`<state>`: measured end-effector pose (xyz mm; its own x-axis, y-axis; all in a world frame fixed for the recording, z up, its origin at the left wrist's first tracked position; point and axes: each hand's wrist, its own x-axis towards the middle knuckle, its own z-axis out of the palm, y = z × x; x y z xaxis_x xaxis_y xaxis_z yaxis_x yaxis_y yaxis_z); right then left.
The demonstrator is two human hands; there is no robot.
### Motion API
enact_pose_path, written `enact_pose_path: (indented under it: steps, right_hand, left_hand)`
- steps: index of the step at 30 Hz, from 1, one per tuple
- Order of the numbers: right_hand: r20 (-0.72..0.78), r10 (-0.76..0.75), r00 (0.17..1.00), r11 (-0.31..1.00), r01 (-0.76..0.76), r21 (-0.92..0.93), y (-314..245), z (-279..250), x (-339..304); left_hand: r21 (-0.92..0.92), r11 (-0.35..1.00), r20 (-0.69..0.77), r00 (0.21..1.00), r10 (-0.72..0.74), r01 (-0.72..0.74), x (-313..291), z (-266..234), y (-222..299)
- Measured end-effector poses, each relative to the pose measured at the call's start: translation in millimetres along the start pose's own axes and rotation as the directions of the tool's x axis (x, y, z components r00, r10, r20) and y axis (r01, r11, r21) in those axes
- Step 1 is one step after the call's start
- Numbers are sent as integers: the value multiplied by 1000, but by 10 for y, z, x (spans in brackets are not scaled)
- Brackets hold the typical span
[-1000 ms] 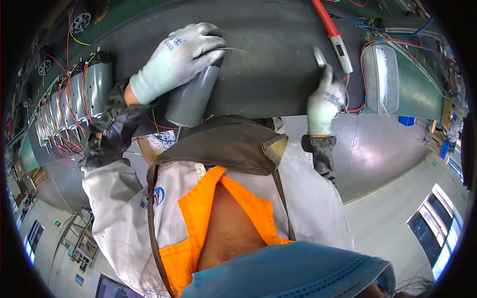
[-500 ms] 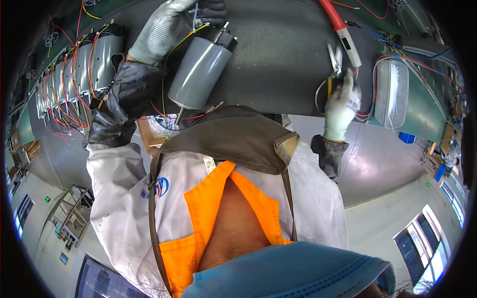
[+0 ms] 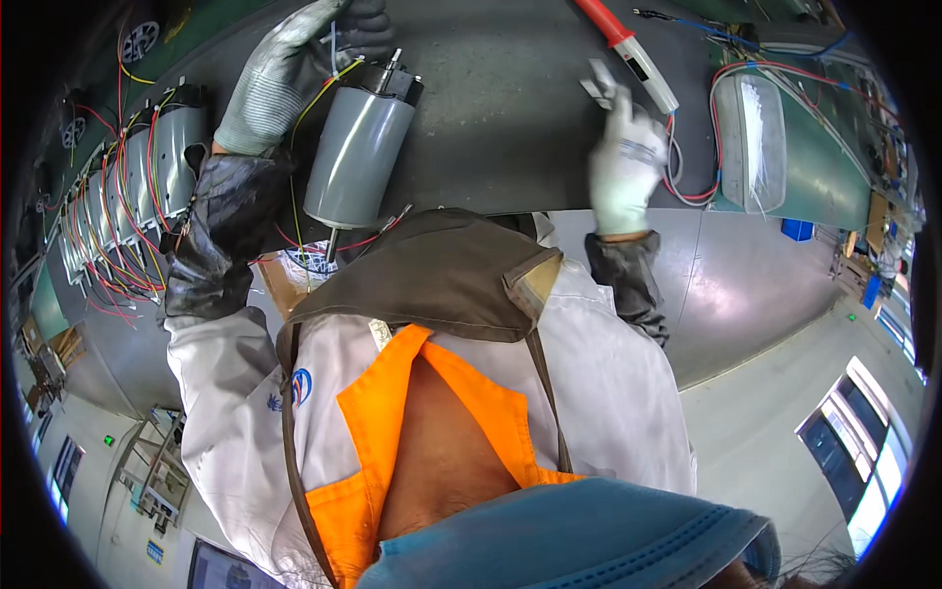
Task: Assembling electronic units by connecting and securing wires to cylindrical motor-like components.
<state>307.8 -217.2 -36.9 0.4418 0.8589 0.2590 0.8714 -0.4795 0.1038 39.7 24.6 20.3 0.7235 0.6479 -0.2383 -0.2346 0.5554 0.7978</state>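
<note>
We are gripping the grey motor (image 3: 358,157) by its top end and wires with our left hand (image 3: 294,74), tilted above the dark bench (image 3: 491,118). Our right hand (image 3: 623,162) is pinching a small metal tool (image 3: 597,83). The thin wires (image 3: 319,83) could be snagging or pulling loose, we judge, if the motor swings

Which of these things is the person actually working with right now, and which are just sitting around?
In use:
- grey motor, held near its top by the left hand
- small metal tool, in the right hand

Lying about:
- row of wired motors
- red-handled tool
- clear bag
</note>
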Motion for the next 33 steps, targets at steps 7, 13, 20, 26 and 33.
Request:
enact_pose_path:
  steps: [7, 13, 20, 26, 33]
  right_hand:
    - [-82, -341, 937, 890, 349, 295, -1034, -20, 103]
    - [-13, -293, 956, 855, 268, 445, -725, -60, 94]
    - [227, -365, 903, 813, 190, 551, -50, -375, -527]
    - [451, -310, 837, 945, 222, 238, 82, -439, -664]
    - [549, -519, 655, 349, -424, 836, 31, -621, 89]
  left_hand:
    - [87, 996, 25, 999, 27, -29, -5, 17, -26]
    - [-53, 998, 107, 994, 33, -27, 46, -192, -30]
    - [559, 327, 627, 647, 435, -762, 234, -723, 221]
    - [835, 445, 279, 946, 166, -324, 173, -415, 669]
    - [877, 42, 453, 855, 253, -478, 252, -407, 811]
